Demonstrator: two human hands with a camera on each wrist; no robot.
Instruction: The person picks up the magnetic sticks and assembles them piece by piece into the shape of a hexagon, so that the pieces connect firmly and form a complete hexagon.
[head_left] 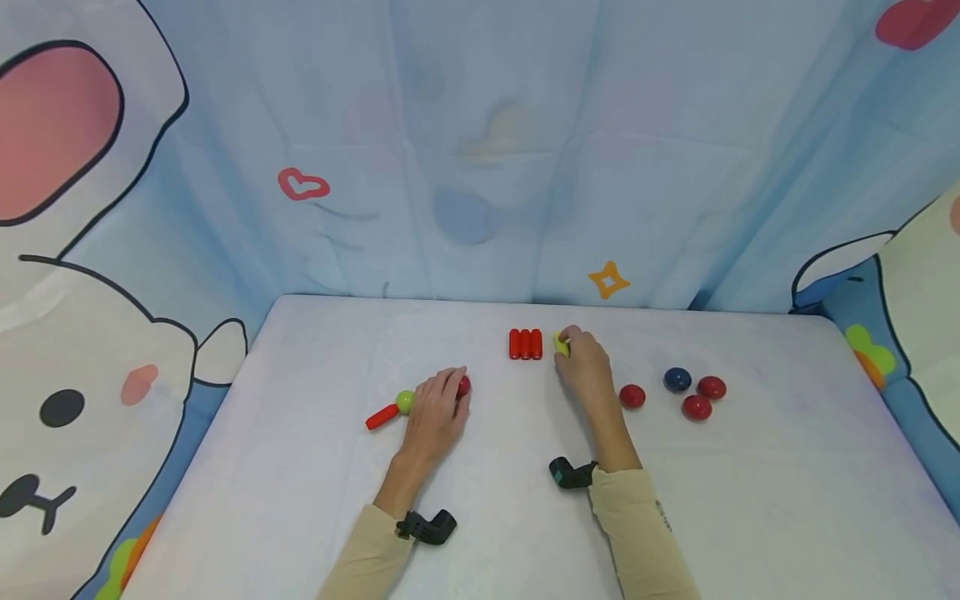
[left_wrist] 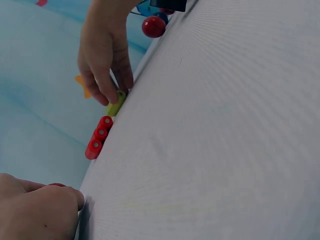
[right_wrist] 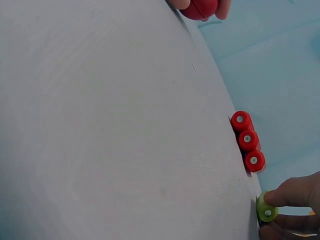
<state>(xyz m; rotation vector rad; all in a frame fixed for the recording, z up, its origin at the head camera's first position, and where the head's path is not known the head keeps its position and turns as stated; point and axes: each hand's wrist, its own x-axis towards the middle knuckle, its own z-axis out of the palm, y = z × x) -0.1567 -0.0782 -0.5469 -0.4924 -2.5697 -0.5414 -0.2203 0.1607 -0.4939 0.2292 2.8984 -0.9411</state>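
right hand pinches a yellow-green rod near frame centre; left hand grips a red ball, centre-left. grasping seems the step; lifting would need steadiness.

The held red ball looks glossy, the tablecloth matt.

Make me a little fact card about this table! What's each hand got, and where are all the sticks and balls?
Left hand: holds a red ball
Beside left hand: a green ball, then a red stick
Right hand: pinches a yellow-green stick
Left of that stick: three red sticks, side by side
Right of right hand: three red balls and one dark blue ball
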